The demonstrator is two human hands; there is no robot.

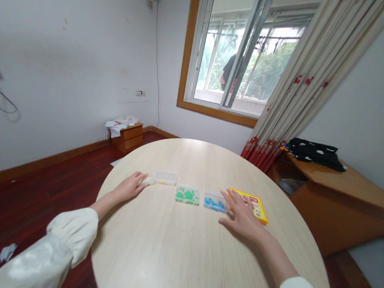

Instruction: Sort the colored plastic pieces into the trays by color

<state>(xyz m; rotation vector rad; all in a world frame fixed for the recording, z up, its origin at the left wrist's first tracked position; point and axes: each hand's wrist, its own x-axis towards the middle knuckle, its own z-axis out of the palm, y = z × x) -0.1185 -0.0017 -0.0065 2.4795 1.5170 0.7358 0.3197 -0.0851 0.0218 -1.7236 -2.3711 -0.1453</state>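
My left hand rests at the left of the table, its fingertips at a small clear case with pale contents. Beside that stands a clear box with a little yellow in it. A clear box of green pieces lies near the middle, and right of it a clear box of blue pieces. My right hand is spread over the right end of the blue box and the left part of a yellow package. Its fingers are apart; whether they touch either one is unclear.
The round pale wooden table fills the lower middle. A wooden desk with black spotted cloth stands at the right. A small drawer cabinet with papers is at the back left. Behind are a window and a curtain.
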